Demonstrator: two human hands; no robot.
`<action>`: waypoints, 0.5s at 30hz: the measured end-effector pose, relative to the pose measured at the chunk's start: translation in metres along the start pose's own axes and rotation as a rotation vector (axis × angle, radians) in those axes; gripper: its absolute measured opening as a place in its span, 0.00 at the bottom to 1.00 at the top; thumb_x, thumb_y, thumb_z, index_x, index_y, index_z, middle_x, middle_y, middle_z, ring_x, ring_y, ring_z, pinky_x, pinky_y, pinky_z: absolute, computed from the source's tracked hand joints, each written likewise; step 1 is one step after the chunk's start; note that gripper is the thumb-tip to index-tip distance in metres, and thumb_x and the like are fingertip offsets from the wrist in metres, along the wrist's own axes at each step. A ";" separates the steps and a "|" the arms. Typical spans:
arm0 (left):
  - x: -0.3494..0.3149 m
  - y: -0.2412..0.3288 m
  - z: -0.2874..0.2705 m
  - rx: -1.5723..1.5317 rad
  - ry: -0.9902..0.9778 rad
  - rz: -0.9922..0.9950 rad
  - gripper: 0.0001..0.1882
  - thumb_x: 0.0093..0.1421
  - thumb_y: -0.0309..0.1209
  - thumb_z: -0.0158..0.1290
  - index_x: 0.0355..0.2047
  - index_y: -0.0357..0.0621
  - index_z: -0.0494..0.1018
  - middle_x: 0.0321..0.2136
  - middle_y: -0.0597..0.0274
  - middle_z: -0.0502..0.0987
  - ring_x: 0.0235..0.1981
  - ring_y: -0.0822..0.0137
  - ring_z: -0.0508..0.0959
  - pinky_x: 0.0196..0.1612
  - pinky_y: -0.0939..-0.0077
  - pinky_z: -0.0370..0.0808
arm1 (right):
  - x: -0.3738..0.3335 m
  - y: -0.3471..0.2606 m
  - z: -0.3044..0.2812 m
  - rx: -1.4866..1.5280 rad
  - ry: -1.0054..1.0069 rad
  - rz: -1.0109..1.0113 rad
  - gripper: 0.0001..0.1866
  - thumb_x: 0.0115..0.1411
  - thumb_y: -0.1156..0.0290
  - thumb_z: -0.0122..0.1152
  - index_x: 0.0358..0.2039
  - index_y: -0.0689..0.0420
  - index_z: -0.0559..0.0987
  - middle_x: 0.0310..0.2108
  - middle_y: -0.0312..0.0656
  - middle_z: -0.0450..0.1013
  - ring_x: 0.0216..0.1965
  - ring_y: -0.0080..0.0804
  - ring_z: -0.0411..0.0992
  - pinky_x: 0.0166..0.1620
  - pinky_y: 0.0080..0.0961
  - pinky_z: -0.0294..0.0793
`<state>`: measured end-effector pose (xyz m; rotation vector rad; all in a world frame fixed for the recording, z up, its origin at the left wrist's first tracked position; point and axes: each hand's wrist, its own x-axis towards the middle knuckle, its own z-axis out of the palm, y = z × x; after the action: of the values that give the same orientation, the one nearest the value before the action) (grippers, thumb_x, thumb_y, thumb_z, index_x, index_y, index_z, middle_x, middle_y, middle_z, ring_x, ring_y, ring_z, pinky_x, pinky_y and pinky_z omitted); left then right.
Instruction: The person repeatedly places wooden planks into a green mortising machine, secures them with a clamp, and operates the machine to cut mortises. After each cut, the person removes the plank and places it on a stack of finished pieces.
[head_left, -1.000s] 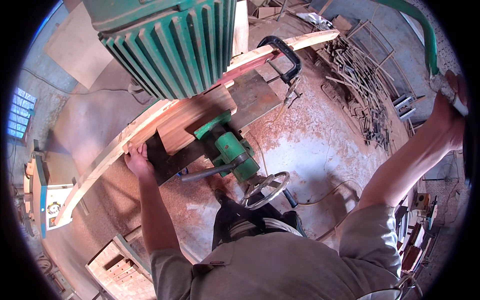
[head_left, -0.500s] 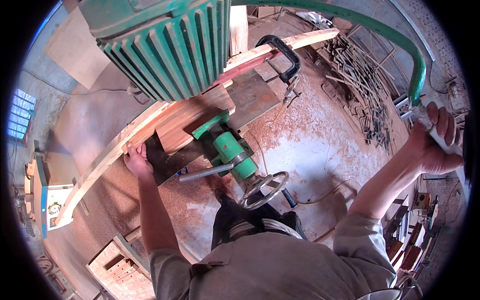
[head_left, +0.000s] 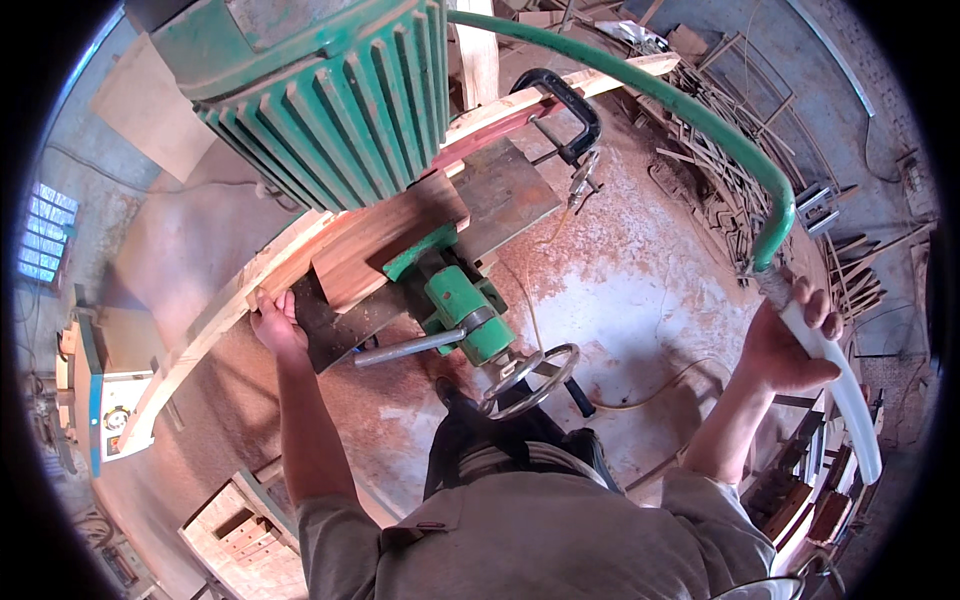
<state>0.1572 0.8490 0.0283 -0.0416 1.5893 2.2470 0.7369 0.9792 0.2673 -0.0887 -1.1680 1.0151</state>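
Note:
My left hand (head_left: 272,324) presses on the near edge of a long pale wooden plank (head_left: 215,320) that lies across a metal machine table (head_left: 500,195). A reddish board (head_left: 385,235) sits on that table under a big green ribbed motor housing (head_left: 320,95). My right hand (head_left: 785,345) grips the white handle end (head_left: 840,380) of a long green curved lever (head_left: 700,115) that arcs down from the machine's top. A green machine body (head_left: 465,310) with a steel rod and a handwheel (head_left: 530,380) stands in front of my legs.
A black clamp (head_left: 565,110) holds wood at the table's far end. Sawdust covers the floor (head_left: 640,270). A heap of thin wood strips (head_left: 720,200) lies at the right. A wooden crate (head_left: 245,530) stands at lower left, and a blue-edged machine (head_left: 95,400) at far left.
My right hand has pulled the green lever downward and toward me; more of the lever now arcs across the view. My left hand stays on the plank.

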 end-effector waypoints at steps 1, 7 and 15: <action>0.000 0.000 0.000 0.001 -0.009 0.005 0.21 0.61 0.34 0.50 0.49 0.36 0.59 0.43 0.54 0.69 0.37 0.64 0.76 0.42 0.68 0.79 | -0.007 0.001 -0.001 -0.037 0.007 0.012 0.21 0.50 0.43 0.61 0.36 0.45 0.74 0.33 0.34 0.67 0.46 0.42 0.64 0.59 0.52 0.50; -0.002 0.002 -0.001 -0.015 -0.022 0.013 0.21 0.61 0.35 0.51 0.49 0.37 0.59 0.43 0.55 0.69 0.37 0.64 0.76 0.42 0.69 0.78 | -0.059 0.010 -0.030 -0.153 -0.024 0.151 0.16 0.54 0.51 0.59 0.40 0.42 0.74 0.47 0.39 0.69 0.55 0.49 0.60 0.61 0.51 0.48; -0.008 0.002 0.009 -0.220 0.016 -0.201 0.15 0.63 0.41 0.46 0.42 0.43 0.68 0.28 0.63 0.74 0.30 0.68 0.76 0.43 0.72 0.76 | 0.017 -0.023 0.005 0.002 -0.058 0.099 0.18 0.52 0.54 0.62 0.37 0.53 0.75 0.42 0.43 0.71 0.51 0.46 0.65 0.62 0.51 0.47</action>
<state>0.1653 0.8545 0.0349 -0.2671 1.2767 2.2542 0.7474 0.9755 0.2939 -0.1173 -1.2249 1.1121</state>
